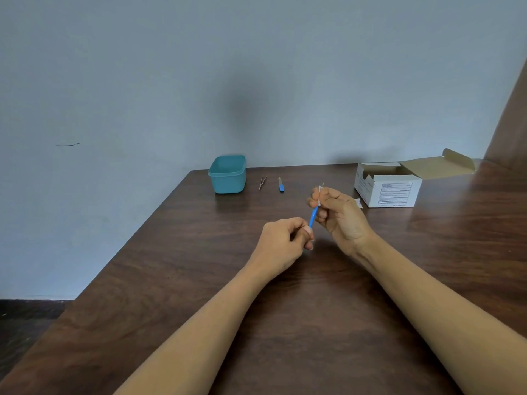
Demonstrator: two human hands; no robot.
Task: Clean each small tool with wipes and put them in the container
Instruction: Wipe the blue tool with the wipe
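My left hand (288, 238) pinches the lower end of a thin blue-handled tool (313, 216), held slanted above the table. My right hand (339, 212) pinches a small white wipe (319, 196) wrapped round the tool's upper part; the metal tip pokes out above the fingers. A teal container (227, 174) stands open at the table's back edge. To its right lie metal tweezers (262, 182) and a second blue-handled tool (281, 184) flat on the wood.
An open white cardboard box (390, 185) with its lid folded back sits at the back right, a torn wipe packet (358, 202) beside it. The brown wooden table (256, 309) ends at a left edge; a wall stands right behind.
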